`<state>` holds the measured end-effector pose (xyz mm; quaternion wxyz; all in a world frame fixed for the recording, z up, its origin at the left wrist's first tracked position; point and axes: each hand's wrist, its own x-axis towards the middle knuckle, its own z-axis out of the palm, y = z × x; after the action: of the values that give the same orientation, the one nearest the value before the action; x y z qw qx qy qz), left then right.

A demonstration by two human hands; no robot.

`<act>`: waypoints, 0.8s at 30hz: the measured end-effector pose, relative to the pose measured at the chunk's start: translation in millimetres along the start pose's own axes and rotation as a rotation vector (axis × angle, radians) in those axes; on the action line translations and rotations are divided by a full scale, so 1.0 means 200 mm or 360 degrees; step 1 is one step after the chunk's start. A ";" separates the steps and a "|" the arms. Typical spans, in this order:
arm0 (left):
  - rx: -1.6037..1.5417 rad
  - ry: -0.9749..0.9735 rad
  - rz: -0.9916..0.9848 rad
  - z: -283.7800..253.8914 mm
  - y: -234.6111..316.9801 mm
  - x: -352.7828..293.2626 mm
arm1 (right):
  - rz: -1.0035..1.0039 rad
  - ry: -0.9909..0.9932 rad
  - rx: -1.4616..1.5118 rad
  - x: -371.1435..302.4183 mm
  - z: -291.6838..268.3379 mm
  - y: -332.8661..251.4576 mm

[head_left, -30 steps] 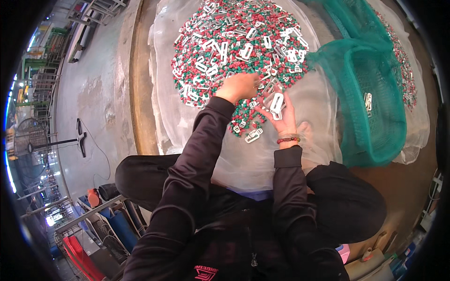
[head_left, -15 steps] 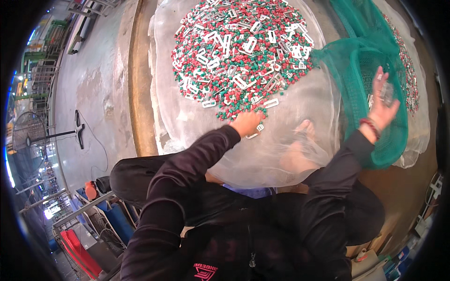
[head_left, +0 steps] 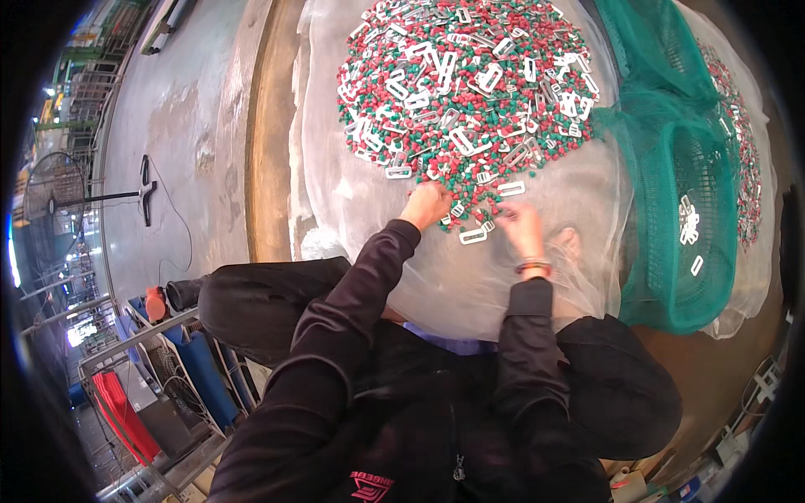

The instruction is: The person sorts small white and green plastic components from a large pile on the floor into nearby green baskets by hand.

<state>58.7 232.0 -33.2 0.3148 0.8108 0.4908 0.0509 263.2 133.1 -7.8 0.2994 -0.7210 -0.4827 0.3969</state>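
Note:
A wide pile of red and green pellets (head_left: 478, 168) mixed with white and metallic slide buckles (head_left: 464, 142) lies on a translucent sheet (head_left: 335, 201). My left hand (head_left: 426, 204) rests against the pile's near edge, fingers curled down; what they hold, if anything, is hidden. Close by on the right, my right hand (head_left: 524, 231) reaches to the same edge, its fingers smeared by motion. Between the hands lies a white rectangular buckle (head_left: 474, 236) beside a few loose pellets. Several white buckles (head_left: 688, 225) sit inside a green mesh-covered basket (head_left: 641, 251) at the right.
Beyond the basket, another sheet carries more red and green pellets (head_left: 746, 159). My bare foot (head_left: 568, 243) shows through the translucent sheet. A floor fan (head_left: 59, 201) stands at the far left, and a rack with red and blue panels (head_left: 201, 381) is at the lower left.
My right hand has come left from over the green basket to the pile's near edge. White buckles now show in the basket. My left hand stays by the pile; the whole view has shifted.

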 end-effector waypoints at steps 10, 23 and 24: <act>-0.0412 -0.0359 -0.0289 -0.06 0.13 0.02 | 0.0267 0.0300 -0.0058 -0.02 0.29 0.18; -0.0145 0.0153 -0.0472 0.15 -0.03 -0.21 | -0.0384 0.0123 -0.0464 0.38 0.26 -0.02; -0.0055 0.0154 -0.0493 0.16 0.00 -0.20 | -0.0472 0.0180 -0.0433 0.40 0.24 -0.01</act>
<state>49.9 183.3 -50.7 0.3087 0.7166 0.6235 0.0492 237.3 210.3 -52.5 0.2810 -0.6970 -0.6151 0.2385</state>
